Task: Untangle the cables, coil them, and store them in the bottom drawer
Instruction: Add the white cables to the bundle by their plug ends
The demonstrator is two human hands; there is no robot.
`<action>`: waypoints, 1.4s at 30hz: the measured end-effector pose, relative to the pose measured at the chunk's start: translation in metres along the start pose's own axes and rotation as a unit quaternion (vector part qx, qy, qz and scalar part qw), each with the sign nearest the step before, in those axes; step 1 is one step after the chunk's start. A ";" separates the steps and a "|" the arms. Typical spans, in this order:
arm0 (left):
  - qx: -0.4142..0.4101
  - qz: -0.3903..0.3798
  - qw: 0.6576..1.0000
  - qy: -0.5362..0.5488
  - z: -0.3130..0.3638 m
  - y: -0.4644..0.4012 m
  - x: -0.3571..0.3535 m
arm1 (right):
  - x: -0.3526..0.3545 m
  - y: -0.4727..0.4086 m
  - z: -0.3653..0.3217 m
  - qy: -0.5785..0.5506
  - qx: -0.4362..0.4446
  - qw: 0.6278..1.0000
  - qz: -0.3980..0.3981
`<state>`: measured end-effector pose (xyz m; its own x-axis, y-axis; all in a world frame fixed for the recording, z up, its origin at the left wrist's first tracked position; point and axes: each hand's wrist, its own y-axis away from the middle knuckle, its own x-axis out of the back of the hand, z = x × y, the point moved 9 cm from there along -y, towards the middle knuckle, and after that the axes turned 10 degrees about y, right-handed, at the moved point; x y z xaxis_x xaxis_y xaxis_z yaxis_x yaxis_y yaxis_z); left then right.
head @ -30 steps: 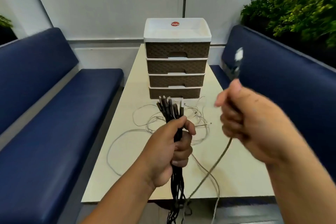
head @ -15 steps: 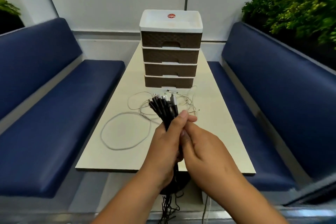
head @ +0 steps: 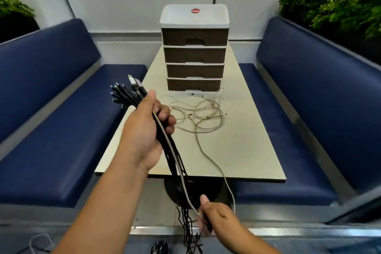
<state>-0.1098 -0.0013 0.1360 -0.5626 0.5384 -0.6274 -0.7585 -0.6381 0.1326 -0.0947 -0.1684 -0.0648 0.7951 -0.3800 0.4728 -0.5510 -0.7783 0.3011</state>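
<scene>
Low in the frame, right of centre, my right hand (head: pixel 214 219) pinches the pale cable (head: pixel 171 150) between thumb and curled fingers, below the table edge. At mid-frame my left hand (head: pixel 147 128) is wrapped tight round the bundle of black cables (head: pixel 132 95), plugs fanning toward the upper left, tails hanging to the floor at bottom centre.

The risk I see: the dangling black tails look knotted together down there, so drawing the pale cable through could cinch a knot rather than free it. If my left fist loosens, the plugs may slide out of line.

Beyond my left hand, a beige tangle (head: pixel 206 113) lies on the table (head: pixel 247 150), one strand trailing off the near edge toward my right hand; pulling might drag that heap along. Farther up, the drawer unit (head: pixel 194 55) stands with its bottom drawer (head: pixel 193 84) closed; a loose plug lies right in front of it. Blue benches (head: pixel 51 130) flank both sides.
</scene>
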 end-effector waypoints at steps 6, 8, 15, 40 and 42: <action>0.040 -0.041 0.998 0.013 -0.003 0.006 0.002 | 0.091 -0.049 -0.006 0.213 0.023 0.941 0.263; 0.050 -0.062 0.996 0.040 -0.005 0.007 -0.001 | 0.097 -0.078 -0.005 0.273 -0.017 0.935 0.224; 0.084 -0.064 0.992 0.075 -0.005 0.006 0.007 | 0.068 -0.111 0.012 0.357 -0.023 0.920 0.160; 0.061 -0.104 0.992 0.024 0.006 0.003 0.005 | 0.164 0.083 -0.130 -0.102 0.265 0.916 0.283; 0.066 -0.110 0.991 0.025 0.004 0.004 0.004 | 0.162 0.071 -0.114 -0.113 0.211 0.930 0.279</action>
<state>-0.1158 0.0008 0.1373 -0.3652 0.6263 -0.6887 -0.8989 -0.4296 0.0860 -0.0336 -0.2280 0.1278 0.4755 -0.8414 0.2567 -0.7829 -0.5378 -0.3127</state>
